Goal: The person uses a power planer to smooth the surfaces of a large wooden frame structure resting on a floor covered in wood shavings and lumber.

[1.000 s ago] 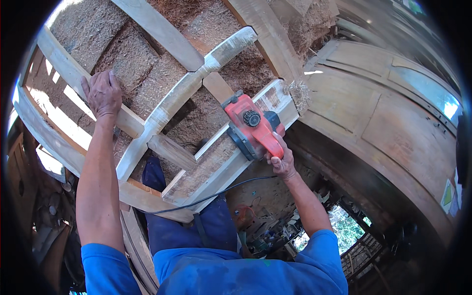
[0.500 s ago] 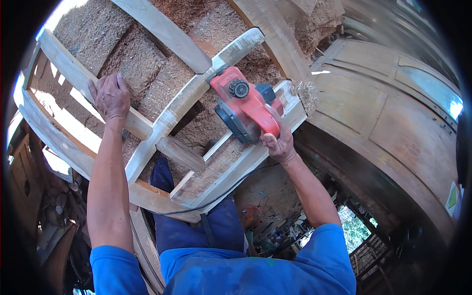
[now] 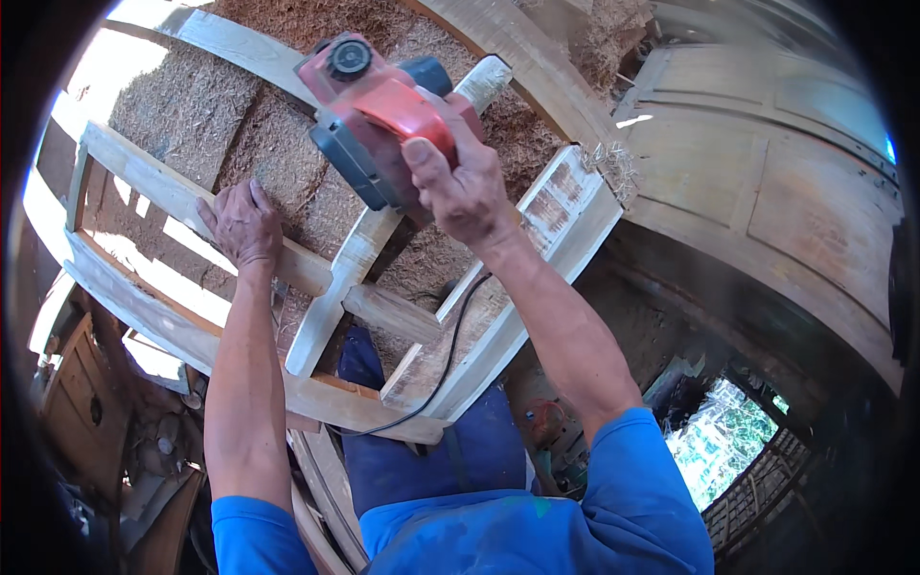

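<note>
A red and black electric hand planer (image 3: 383, 110) is held by its rear handle in my right hand (image 3: 465, 187). The tool sits over the curved crosspiece of a wooden frame (image 3: 326, 307); whether its sole touches the wood cannot be seen. My left hand (image 3: 244, 225) grips a long side rail (image 3: 158, 177) of the same frame, its fingers bent over the wood. From the planer a black cord (image 3: 448, 359) runs back past the frame's near corner. A short wooden crosspiece (image 3: 393, 314) joins the curved piece below the planer.
Wood shavings (image 3: 196, 115) cover the ground under the frame. To the right stands a large panelled wooden piece (image 3: 767, 182). Curled shavings (image 3: 613, 171) cling to the frame's right corner. An old wooden panel (image 3: 91, 383) and scraps lie at the lower left.
My right hand has carried the planer up and to the left, from near the right-hand rail onto the curved crosspiece. My left hand keeps its place on the side rail.
</note>
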Demonstrator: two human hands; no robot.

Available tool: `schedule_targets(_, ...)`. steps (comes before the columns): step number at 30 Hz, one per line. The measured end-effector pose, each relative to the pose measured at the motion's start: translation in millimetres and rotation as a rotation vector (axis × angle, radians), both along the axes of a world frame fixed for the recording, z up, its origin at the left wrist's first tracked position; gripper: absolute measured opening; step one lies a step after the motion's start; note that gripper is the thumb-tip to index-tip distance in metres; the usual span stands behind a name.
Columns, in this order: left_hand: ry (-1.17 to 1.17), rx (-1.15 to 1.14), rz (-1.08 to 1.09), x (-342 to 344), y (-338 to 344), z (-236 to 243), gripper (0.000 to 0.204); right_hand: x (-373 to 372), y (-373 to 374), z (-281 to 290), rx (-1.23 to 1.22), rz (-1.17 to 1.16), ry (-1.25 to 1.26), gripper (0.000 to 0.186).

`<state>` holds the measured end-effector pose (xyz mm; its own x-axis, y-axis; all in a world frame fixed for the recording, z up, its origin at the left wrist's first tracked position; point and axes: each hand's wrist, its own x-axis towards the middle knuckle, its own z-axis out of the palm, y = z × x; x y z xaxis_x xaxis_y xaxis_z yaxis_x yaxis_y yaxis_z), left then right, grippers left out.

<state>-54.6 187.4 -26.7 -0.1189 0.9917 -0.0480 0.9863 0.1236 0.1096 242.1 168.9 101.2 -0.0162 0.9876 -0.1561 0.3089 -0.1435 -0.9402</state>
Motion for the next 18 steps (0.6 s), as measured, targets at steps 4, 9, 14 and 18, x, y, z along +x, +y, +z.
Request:
schedule_targets(4,0.013,-0.026,-0.046,9.7,-2.7,9.6,0.031,6.0,-131.4,31.9,-0.194,-0.412,0.445,0.064)
schedule_targets(9,0.022,-0.043,-0.060,9.6,-6.8,11.3,0.034,-50.3,-285.1,51.0,-0.269,-0.857,0.280,0.073)
schedule_targets(14,0.017,-0.081,-0.065,5.3,-5.6,12.2,0.040,-118.1,-392.6,46.4,-0.381,-1.049,0.358,0.069)
schedule_targets(18,0.046,-0.128,-0.066,9.7,-3.2,11.7,0.045,-179.7,-441.3,41.3,-0.463,-1.146,0.451,0.072)
